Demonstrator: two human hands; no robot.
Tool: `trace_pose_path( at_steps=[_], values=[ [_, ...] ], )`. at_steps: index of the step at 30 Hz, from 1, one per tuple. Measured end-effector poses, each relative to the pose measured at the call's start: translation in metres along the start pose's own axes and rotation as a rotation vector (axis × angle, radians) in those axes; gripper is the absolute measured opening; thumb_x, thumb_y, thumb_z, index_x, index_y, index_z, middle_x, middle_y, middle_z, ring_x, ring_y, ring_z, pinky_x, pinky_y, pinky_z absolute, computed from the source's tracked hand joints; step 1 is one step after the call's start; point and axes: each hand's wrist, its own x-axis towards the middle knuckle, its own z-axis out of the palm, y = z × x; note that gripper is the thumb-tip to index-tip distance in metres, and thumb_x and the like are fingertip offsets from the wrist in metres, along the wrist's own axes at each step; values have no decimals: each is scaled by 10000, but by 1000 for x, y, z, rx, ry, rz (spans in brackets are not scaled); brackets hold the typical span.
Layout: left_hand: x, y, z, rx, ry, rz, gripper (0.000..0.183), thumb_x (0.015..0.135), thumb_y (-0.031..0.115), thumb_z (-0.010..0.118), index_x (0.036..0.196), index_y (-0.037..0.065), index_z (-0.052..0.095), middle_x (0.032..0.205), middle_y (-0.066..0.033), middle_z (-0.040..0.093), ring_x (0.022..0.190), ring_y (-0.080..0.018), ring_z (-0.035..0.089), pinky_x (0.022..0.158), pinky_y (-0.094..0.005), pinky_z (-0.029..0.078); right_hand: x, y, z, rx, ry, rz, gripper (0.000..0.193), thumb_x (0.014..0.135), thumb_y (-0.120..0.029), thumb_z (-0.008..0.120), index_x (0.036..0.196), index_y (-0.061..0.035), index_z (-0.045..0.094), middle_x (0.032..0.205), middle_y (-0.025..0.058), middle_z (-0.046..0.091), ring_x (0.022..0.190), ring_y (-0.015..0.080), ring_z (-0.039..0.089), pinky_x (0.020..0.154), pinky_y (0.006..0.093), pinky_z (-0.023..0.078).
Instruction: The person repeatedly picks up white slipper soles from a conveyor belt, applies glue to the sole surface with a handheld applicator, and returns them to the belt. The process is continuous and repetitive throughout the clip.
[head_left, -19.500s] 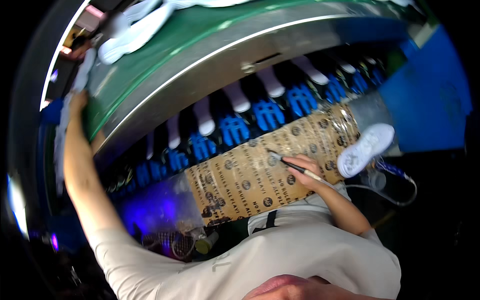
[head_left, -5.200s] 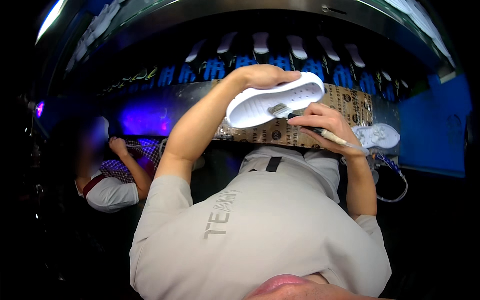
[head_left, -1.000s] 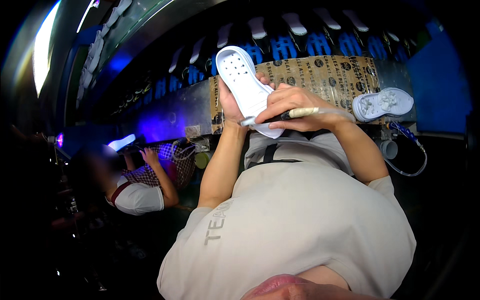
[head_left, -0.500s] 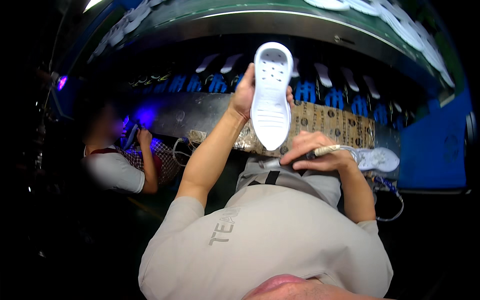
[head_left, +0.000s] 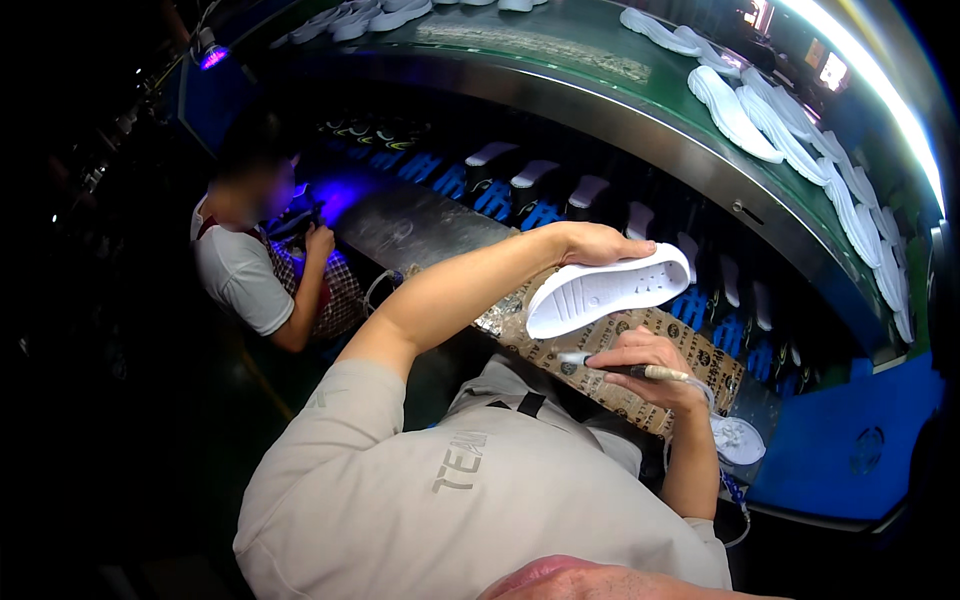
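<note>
My left hand (head_left: pixel 602 244) grips a white shoe sole (head_left: pixel 585 302) by its far edge. The sole is tilted sideways with its hollow inner face toward me, showing ribs and small holes. In my right hand (head_left: pixel 648 358) is a brush (head_left: pixel 663 373) with a pale tip, its wrapped handle joined to a thin tube. The tip is just below the sole's near edge, apart from it. Right of that hand, another white sole-like piece (head_left: pixel 738 440) lies at the bench end with white clumps on it.
Brown printed cardboard (head_left: pixel 640 405) covers part of the metal bench (head_left: pixel 400 232). Behind it, blue holders (head_left: pixel 540 215) and pale insoles (head_left: pixel 588 190) stand in a row. More white soles (head_left: pixel 735 115) lie on the green upper belt (head_left: pixel 560 45). A co-worker (head_left: pixel 245 270) sits at left under purple light.
The sole has swung from upright to nearly sideways as my left hand moved right and lower. My right hand lifted the brush closer to it. The whole view has turned.
</note>
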Motion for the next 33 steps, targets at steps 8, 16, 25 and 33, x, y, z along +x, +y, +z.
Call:
trace_pose_path(
  at_steps=[8, 16, 25, 33],
  values=[
    [12, 11, -3, 284, -122, -28, 723, 1006, 638, 466, 1361, 34, 646, 1434, -256, 563, 1324, -373, 546, 1114, -425, 390, -3, -9, -16, -73, 58, 76, 355, 771, -54, 828, 1114, -130, 780, 829, 39, 669, 745, 192, 615, 682, 344, 505],
    [14, 4, -7, 284, -105, -31, 696, 1000, 647, 464, 1323, 71, 685, 1321, -245, 649, 1203, -330, 646, 1002, -392, 491, -12, -13, -34, -44, 64, 134, 313, 806, -131, 816, 1107, -208, 783, 840, -7, 660, 812, 172, 627, 729, 349, 536],
    [4, 6, -29, 281, -75, -55, 739, 974, 680, 477, 1310, 58, 690, 1265, -254, 672, 1110, -334, 695, 943, -386, 534, -15, 7, -56, -93, 218, 204, 316, 830, -114, 790, 1129, -213, 776, 897, 0, 699, 834, 177, 637, 718, 324, 531],
    [-5, 12, -52, 205, 189, 22, 694, 1024, 604, 423, 1305, 20, 671, 1215, -276, 679, 1068, -315, 715, 863, -414, 572, -33, 20, -56, 135, 434, 71, 268, 862, -192, 789, 1118, -111, 781, 918, 56, 749, 757, 167, 626, 663, 297, 491]
  ],
)
